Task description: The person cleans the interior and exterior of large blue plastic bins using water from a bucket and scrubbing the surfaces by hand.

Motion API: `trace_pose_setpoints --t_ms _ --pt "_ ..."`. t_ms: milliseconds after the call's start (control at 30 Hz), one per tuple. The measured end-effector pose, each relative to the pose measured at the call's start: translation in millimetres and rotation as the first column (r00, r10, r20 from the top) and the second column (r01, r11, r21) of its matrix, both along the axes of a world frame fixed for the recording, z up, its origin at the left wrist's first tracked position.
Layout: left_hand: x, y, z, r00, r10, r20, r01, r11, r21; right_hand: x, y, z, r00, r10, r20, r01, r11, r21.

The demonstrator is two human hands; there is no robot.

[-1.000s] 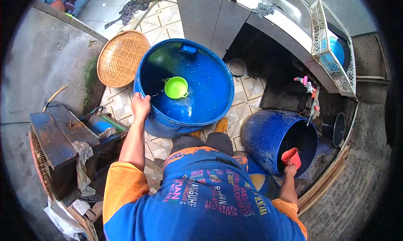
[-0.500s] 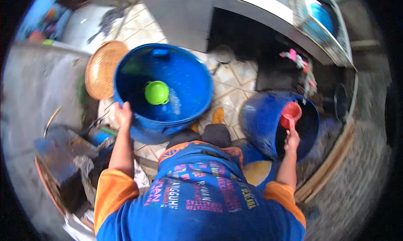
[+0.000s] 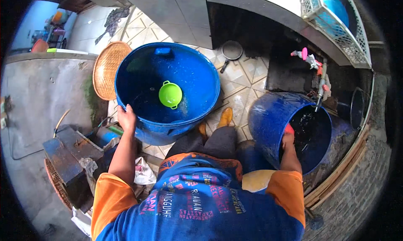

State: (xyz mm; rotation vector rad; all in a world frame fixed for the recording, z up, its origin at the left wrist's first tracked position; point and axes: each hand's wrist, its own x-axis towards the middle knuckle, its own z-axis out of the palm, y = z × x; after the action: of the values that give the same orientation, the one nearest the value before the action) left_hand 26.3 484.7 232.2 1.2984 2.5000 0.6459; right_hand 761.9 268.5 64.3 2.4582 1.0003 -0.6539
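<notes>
My left hand (image 3: 127, 117) is closed on the near left rim of a large blue plastic drum (image 3: 168, 125). Inside that drum sits a small lime-green colander (image 3: 170, 95) with two handles. On the right, my right hand (image 3: 288, 139) reaches into the mouth of a second blue barrel (image 3: 268, 115) with dark water in it. It is closed around a red dipper (image 3: 289, 129), of which only a little shows; the rest is hidden by the hand and the barrel's edge. A tap (image 3: 319, 103) stands over the barrel's mouth.
A round woven tray (image 3: 110, 69) leans against the drum's left side. A small frying pan (image 3: 231, 51) lies on the tiles ahead. A white crate (image 3: 340, 29) stands on the counter at the upper right. Wooden planks (image 3: 340, 169) run beside the barrel. A rusty metal box (image 3: 73, 150) is at the left.
My right hand has lowered the red dipper from above the barrel's mouth into it. The green colander has shifted inside the drum. My left hand stays on the rim.
</notes>
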Motion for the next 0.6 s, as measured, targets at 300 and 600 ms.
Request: trace_pose_setpoints --t_ms 300,600 --pt "6.8 -1.5 26.2 0.973 0.157 -0.168 -0.159 0.987 -0.002 -82.8 -2.0 157.4 -0.115 -0.166 -0.979 0.993 -0.013 -0.115" --pt "-10.8 1.1 12.5 0.941 0.132 -0.311 -0.126 0.991 0.041 -163.4 -29.9 356.6 0.395 -0.222 -0.891 0.917 0.142 0.372"
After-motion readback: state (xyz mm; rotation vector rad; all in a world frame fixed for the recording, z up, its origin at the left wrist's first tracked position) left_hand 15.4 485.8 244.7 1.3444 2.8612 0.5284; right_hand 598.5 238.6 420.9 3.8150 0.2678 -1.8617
